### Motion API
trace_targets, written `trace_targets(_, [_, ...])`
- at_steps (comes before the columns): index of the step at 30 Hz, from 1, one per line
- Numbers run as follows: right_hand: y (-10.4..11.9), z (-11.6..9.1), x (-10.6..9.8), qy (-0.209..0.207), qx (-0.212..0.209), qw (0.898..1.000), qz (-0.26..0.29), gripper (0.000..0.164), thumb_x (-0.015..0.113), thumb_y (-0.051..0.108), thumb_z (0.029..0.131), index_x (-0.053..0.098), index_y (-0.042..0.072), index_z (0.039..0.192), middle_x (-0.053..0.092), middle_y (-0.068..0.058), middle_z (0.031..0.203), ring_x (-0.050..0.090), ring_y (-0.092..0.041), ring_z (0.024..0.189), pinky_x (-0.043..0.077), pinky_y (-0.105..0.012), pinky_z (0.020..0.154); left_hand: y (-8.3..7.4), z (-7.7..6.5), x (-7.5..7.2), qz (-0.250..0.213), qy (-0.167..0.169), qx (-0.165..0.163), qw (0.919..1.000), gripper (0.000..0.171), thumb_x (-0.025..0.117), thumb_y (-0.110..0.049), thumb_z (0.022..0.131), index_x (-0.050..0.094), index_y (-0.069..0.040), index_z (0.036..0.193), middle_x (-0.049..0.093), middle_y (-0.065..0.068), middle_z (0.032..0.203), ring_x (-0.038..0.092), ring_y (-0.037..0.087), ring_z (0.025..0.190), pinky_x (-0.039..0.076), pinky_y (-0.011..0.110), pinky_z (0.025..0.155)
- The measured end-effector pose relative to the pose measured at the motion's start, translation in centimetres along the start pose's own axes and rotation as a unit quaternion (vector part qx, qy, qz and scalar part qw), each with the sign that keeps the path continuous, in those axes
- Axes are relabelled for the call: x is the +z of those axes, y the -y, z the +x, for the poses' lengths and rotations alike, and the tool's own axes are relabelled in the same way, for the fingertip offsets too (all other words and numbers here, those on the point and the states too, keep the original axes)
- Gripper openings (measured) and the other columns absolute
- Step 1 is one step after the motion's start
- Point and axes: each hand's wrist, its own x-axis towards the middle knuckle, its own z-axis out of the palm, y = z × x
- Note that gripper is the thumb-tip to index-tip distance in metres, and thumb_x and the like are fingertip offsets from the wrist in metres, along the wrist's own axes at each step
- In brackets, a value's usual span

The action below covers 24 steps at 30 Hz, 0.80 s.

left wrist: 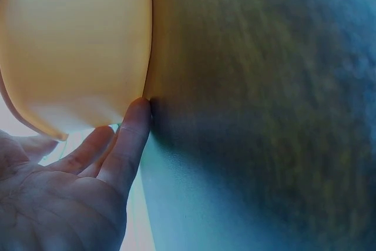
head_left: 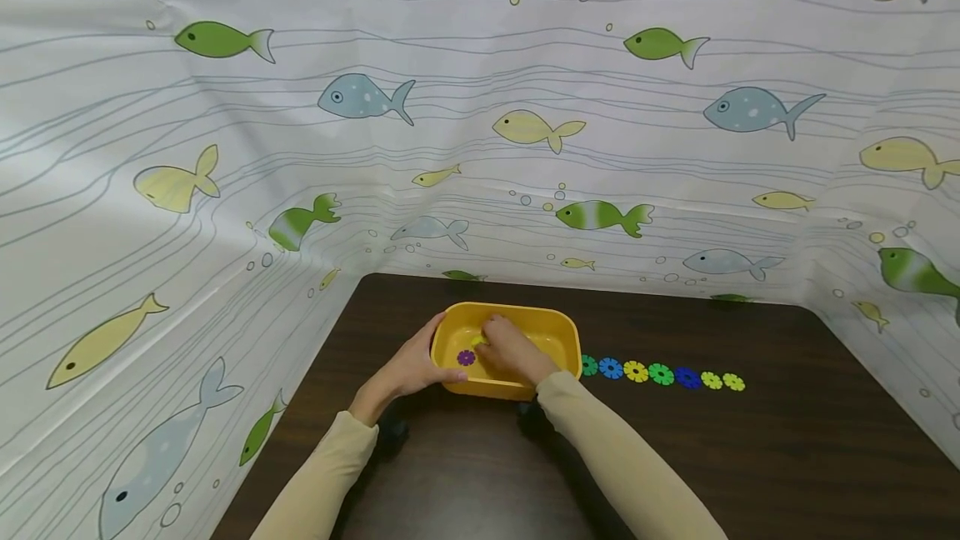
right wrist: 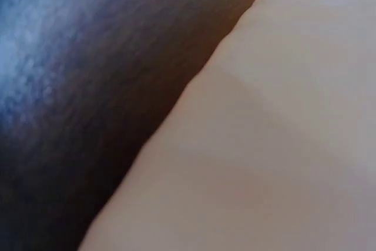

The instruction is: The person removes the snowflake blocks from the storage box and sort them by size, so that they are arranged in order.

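A yellow plastic bin stands on the dark table. My left hand holds its left end, thumb along the near rim and fingers at the outer wall; in the left wrist view the fingertips touch the bin's side. Reaching inside, my right hand pinches a yellow snowflake disc, which the fingers partly cover. A purple snowflake disc lies on the bin floor, left of those fingers. The right wrist view is mostly filled by the pale sleeve.
Right of the bin, several snowflake discs form a row on the table: green, light blue, yellow, dark blue and yellow-green. A white fish-printed curtain borders the table's back and sides.
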Motion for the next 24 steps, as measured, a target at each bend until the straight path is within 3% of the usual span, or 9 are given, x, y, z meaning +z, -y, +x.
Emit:
trace_targets(8, [-0.3, -1.2, -0.4, -0.022, 0.015, 0.999, 0.022, 0.019, 0.073, 0.021, 0.103, 0.072, 0.002, 0.106, 0.066, -0.011, 0.101, 0.057, -0.022, 0.085, 0.057, -0.034, 0.08, 0.0, 0.0, 0.1, 0.006, 0.002, -0.002, 1.0, 0.116, 0.091, -0.041, 0.086, 0.02, -0.015, 0.174, 0.049, 0.015, 0.165, 0.064, 0.026, 0.124, 0.056, 0.052, 0.117])
trace_targets(14, [0.6, -2.6, -1.6, -0.034, 0.044, 0.998, 0.043, 0.024, 0.075, 0.019, 0.102, 0.073, -0.001, 0.115, 0.068, -0.014, 0.111, 0.059, -0.023, 0.09, 0.063, -0.041, 0.091, -0.2, 0.0, 0.1, 0.007, -0.001, -0.008, 0.9999, 0.117, 0.091, -0.039, 0.086, 0.019, -0.014, 0.175, 0.049, 0.016, 0.165, 0.064, 0.026, 0.124, 0.057, 0.052, 0.117])
trace_targets(19, [0.6, -3.6, -2.4, -0.055, 0.036, 0.997, 0.035, 0.026, 0.076, 0.019, 0.102, 0.074, -0.003, 0.116, 0.069, -0.015, 0.11, 0.06, -0.022, 0.089, 0.061, -0.039, 0.086, -0.3, 0.0, 0.1, 0.01, -0.001, -0.01, 0.9999, 0.119, 0.092, -0.04, 0.085, 0.019, -0.013, 0.175, 0.049, 0.016, 0.165, 0.064, 0.026, 0.123, 0.057, 0.052, 0.116])
trace_targets(24, [0.3, -4.9, -2.8, -0.08, 0.029, 0.996, 0.04, 0.031, 0.079, 0.019, 0.099, 0.076, -0.004, 0.119, 0.071, -0.017, 0.115, 0.065, -0.025, 0.096, 0.064, -0.045, 0.095, -0.2, 0.1, 0.1, 0.013, -0.004, -0.009, 0.9999, 0.119, 0.092, -0.04, 0.085, 0.019, -0.012, 0.174, 0.05, 0.017, 0.163, 0.065, 0.027, 0.124, 0.056, 0.052, 0.118])
